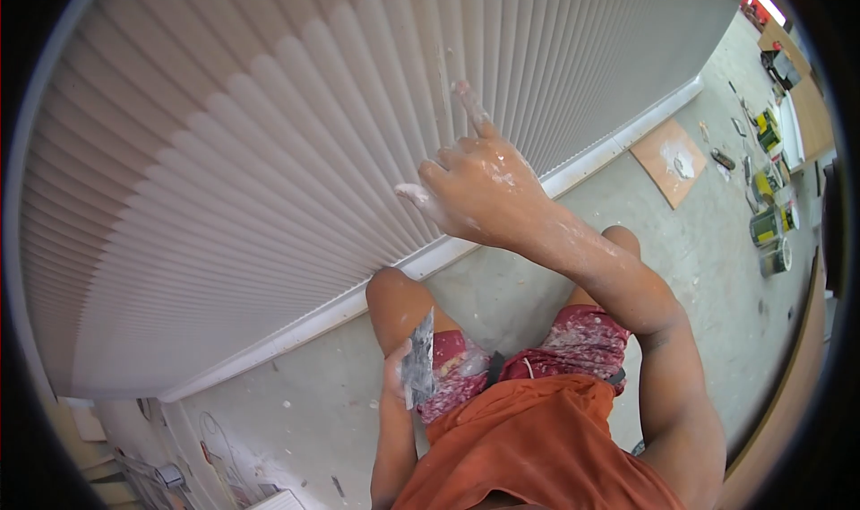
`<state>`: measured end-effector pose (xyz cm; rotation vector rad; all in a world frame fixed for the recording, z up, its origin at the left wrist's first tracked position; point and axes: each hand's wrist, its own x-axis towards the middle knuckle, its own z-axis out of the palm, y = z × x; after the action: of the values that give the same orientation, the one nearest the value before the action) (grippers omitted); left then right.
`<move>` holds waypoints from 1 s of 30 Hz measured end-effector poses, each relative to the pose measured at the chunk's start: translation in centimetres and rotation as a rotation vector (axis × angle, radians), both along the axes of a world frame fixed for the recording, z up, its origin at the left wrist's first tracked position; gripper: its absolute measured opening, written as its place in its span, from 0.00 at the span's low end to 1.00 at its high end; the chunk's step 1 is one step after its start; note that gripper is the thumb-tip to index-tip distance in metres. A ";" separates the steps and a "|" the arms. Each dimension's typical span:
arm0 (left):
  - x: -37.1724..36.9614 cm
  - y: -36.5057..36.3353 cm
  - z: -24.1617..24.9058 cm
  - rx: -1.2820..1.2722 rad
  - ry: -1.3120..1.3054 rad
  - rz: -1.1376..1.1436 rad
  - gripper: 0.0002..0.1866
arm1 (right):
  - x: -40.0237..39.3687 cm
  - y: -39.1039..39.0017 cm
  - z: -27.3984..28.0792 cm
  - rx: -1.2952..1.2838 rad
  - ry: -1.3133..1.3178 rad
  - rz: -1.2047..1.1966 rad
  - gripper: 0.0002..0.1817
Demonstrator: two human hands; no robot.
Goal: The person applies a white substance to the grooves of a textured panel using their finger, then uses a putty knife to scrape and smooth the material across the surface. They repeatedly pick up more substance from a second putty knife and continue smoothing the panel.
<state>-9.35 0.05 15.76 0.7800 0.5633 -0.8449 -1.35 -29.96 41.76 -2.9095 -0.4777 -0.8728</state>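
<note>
My right hand (484, 183) is raised to a white ribbed panel (296, 133), with the index finger stretched along a groove and its tip at the surface. The thumb stands out to the side, the other fingers are curled, and white paste smears the skin. Down by my left knee, my left hand (394, 376) holds a flat putty knife (418, 362) whose blade is coated in grey-white paste. Most of the left fingers are hidden behind the blade.
A white base strip (421, 263) edges the panel along the floor. A square board (672, 162) with a dab of white paste lies to the right. Past it stand several cans (766, 226) beside scattered tools. More clutter (170, 474) sits at the lower left.
</note>
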 end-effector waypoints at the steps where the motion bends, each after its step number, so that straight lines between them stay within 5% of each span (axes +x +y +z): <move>1: -0.1 -0.1 -0.1 0.008 -0.017 0.001 0.18 | 0.0 0.1 0.5 0.015 -0.011 -0.006 0.25; 18: 0.1 -1.1 3.0 -0.008 0.013 -0.055 0.21 | 1.4 1.3 -2.5 -0.039 0.156 -0.069 0.27; 30: -0.2 -1.1 2.6 0.001 0.001 -0.028 0.19 | 1.6 1.3 -0.7 0.104 -0.059 0.008 0.24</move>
<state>-9.52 -1.10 18.35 0.7901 0.5549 -0.8705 0.23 -28.67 41.08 -2.7930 -0.4344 -0.9551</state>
